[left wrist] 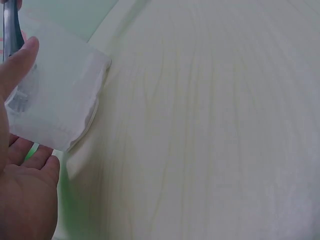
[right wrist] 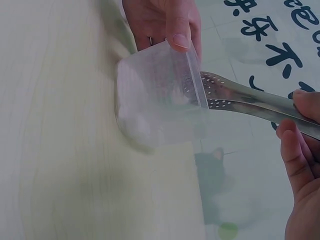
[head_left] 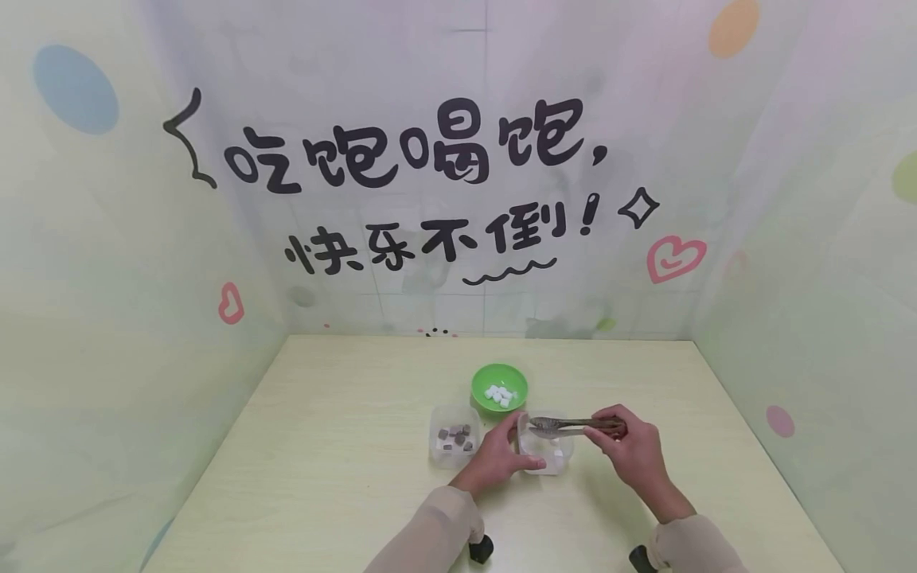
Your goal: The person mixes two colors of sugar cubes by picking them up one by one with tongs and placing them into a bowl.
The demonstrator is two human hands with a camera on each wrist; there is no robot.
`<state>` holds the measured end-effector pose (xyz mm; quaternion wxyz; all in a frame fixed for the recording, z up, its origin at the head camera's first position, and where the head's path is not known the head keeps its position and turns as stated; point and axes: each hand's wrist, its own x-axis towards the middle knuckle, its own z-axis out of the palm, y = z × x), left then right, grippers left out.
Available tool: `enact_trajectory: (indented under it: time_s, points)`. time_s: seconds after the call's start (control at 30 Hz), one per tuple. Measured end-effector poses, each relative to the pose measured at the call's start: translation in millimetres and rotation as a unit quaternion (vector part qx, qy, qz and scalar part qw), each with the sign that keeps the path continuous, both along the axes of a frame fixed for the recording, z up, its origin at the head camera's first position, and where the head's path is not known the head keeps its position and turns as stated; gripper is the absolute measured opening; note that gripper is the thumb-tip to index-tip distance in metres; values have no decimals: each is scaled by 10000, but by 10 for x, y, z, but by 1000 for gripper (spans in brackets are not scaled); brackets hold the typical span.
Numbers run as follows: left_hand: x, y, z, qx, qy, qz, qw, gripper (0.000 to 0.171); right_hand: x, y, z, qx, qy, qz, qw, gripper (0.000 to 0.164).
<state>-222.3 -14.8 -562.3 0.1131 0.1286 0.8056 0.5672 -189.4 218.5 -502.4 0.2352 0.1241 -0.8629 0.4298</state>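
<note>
My left hand (head_left: 494, 459) grips a clear plastic container (head_left: 553, 460) by its left side, thumb on the near wall and fingers round the far one. In the right wrist view the thumb presses the container (right wrist: 155, 105) close to its rim. My right hand (head_left: 636, 452) holds metal tongs (head_left: 576, 427) by their handles. Their perforated tips (right wrist: 212, 81) reach in at the container's mouth, and the two arms stand slightly apart. Through the cloudy wall, the contents show only as a whitish blur.
Behind the hands stands a green bowl (head_left: 494, 372) with several white cubes (head_left: 500, 395). Left of my left hand, a second clear container (head_left: 434, 434) holds several grey-brown cubes (head_left: 460, 437). A printed cloth wall (head_left: 401, 302) rises at the back edge of the wooden table (head_left: 322, 446).
</note>
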Motion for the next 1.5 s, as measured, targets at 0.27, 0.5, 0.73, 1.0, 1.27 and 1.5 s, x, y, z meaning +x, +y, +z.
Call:
enact_trajectory:
  time_s: [0.27,0.5,0.73,1.0,1.27,1.5]
  points:
    - [24,-4,28,-27,-119,27,9999,96,-20,15,41,-412,22,27,9991,23]
    - [30,-5,40,17,-122,6,9999,96,-40,13,88,-857,-3,107,9963,21]
    - [22,0,21,3,-99,29,9999,97,-33,-34,160,-1130,48,141,9935,19]
    - [16,-1,22,-14,-123,29,9999,97,-110,-128,162,-1651,81,11,9862,21]
    - [2,-6,-16,-153,-109,55,9998,97,-226,-235,202,-2195,-174,-68,9754,22]
    - [10,-3,0,-168,-130,85,9997,98,-273,-305,226,-2245,-148,-63,9743,21]
